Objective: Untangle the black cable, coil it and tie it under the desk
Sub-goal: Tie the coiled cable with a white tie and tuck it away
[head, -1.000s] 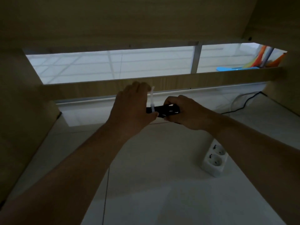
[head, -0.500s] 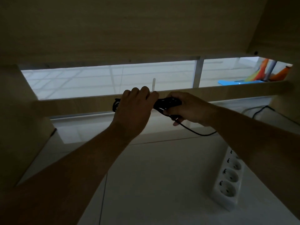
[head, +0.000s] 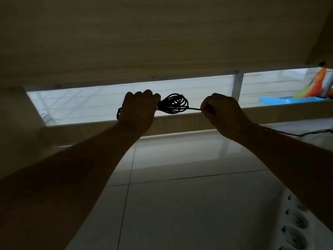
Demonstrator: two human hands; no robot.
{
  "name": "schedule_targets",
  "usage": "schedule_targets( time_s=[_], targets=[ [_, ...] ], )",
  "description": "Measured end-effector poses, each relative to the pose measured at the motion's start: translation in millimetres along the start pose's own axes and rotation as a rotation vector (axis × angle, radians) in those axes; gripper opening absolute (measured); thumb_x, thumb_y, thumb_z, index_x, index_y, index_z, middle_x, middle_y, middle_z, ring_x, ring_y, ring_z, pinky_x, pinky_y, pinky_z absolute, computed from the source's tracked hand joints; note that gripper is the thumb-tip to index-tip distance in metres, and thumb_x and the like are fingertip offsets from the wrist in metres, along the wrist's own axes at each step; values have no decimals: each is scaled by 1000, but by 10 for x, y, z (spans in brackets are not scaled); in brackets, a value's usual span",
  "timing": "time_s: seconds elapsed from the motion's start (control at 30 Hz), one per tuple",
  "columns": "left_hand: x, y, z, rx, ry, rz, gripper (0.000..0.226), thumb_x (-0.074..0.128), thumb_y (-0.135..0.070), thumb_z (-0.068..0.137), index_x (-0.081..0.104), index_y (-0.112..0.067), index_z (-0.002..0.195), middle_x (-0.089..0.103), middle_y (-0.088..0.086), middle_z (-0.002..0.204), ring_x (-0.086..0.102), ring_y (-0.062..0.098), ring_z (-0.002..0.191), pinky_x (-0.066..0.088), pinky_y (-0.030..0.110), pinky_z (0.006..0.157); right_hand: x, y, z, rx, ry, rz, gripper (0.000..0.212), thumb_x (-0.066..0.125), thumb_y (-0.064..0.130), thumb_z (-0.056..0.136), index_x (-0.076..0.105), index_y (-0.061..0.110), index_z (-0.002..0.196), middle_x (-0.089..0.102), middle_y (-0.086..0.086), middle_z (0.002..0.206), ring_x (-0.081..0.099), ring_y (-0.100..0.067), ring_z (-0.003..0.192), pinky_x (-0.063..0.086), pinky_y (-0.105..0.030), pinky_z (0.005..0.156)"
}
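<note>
The black cable (head: pixel 173 105) is wound into a coil of several loops and hangs in the air under the desk, in front of the bright gap. My left hand (head: pixel 138 110) grips the coil around its middle, where a white tie (head: pixel 157 110) shows at my fingers; one end of the loops sticks out to the left of that hand. My right hand (head: pixel 222 112) pinches a thin strand that runs out of the coil's right side. The rest of the cable (head: pixel 295 134) trails along the floor behind my right arm.
The wooden desk underside (head: pixel 162 42) fills the top. A wooden crossbar (head: pixel 180 123) runs across below my hands. A white power strip (head: pixel 295 228) lies on the tiled floor at the lower right. Coloured objects (head: pixel 317 87) stand beyond the gap at the far right.
Both hands have risen with the cable up to the bright gap. My right hand has moved away from the coil to the right, drawing out a thin strand, and the loops now fan out.
</note>
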State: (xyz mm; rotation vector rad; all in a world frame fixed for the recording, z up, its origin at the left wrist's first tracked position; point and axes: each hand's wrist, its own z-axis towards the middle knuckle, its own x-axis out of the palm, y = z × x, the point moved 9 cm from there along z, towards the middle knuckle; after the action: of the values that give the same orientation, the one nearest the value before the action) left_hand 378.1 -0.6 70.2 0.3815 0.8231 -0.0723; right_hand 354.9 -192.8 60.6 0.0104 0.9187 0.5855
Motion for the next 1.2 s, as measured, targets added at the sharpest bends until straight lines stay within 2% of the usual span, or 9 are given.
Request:
schedule_targets(
  time_s=[0.17, 0.27, 0.4, 0.53, 0.63, 0.73, 0.9, 1.07, 1.2],
  targets=[
    [253, -5, 204, 55, 198, 162, 16, 55, -11, 89, 60, -24, 97, 66, -2, 89, 59, 25, 92, 31, 41, 90, 184, -52, 338, 20, 41, -137, 14, 54, 9, 92, 68, 9, 96, 66, -10, 98, 57, -27, 98, 47, -40, 84],
    [394, -24, 250, 80, 323, 159, 18, 55, -8, 87, 62, -22, 93, 66, 0, 90, 55, 25, 105, 21, 48, 106, 348, -116, 391, 46, 93, -174, 13, 54, 10, 93, 66, 11, 97, 65, -10, 99, 56, -28, 101, 47, -41, 85],
    [540, 21, 211, 37, 488, 159, 14, 50, -9, 89, 60, -19, 88, 57, 2, 85, 49, 27, 111, 14, 55, 111, 501, -109, 447, 34, 127, -198, 14, 52, 7, 91, 67, 10, 92, 66, -11, 98, 57, -29, 98, 49, -42, 83],
    [637, 20, 46, 46, 534, 165, 31, 41, -36, 95, 61, -18, 112, 59, 8, 119, 42, 29, 128, 3, 64, 111, 568, -122, 501, 33, 149, -227, 16, 52, 5, 89, 67, 10, 91, 66, -12, 99, 58, -31, 99, 48, -38, 81],
    [684, 30, -82, 40, 564, 186, 61, 38, -54, 94, 37, -20, 145, 23, 15, 158, 12, 34, 148, -3, 68, 110, 572, -163, 498, 49, 133, -207, 15, 54, 4, 89, 68, 8, 90, 68, -13, 97, 58, -31, 98, 48, -38, 80],
    [602, -39, -135, 78, 495, 218, 66, 41, -51, 94, 31, -16, 149, 2, 18, 163, -5, 35, 149, -5, 67, 111, 595, -184, 478, 83, 126, -192, 15, 54, 4, 88, 69, 6, 91, 68, -14, 97, 59, -32, 97, 49, -38, 80],
    [555, -239, -258, 129, 475, 130, 59, 47, -51, 89, 45, -12, 132, 49, 12, 140, 34, 30, 138, 4, 62, 113, 674, -201, 373, 97, 157, -190, 23, 51, -3, 82, 68, 8, 92, 67, -13, 99, 59, -33, 98, 47, -37, 79],
    [636, -239, -361, -7, 566, -108, 73, 54, -55, 85, 35, -9, 138, 49, 11, 129, 47, 29, 122, 39, 53, 100, 739, -214, 309, 82, 258, -236, 37, 51, -2, 83, 65, 15, 113, 56, -13, 112, 51, -33, 108, 43, -39, 86],
    [669, -243, -398, -20, 598, -175, 81, 59, -45, 82, 26, -6, 145, 44, 14, 133, 42, 31, 125, 44, 48, 98, 814, -307, 209, 141, 394, -281, 44, 55, 6, 88, 53, 15, 131, 46, -18, 127, 46, -38, 113, 43, -45, 93]
  ],
)
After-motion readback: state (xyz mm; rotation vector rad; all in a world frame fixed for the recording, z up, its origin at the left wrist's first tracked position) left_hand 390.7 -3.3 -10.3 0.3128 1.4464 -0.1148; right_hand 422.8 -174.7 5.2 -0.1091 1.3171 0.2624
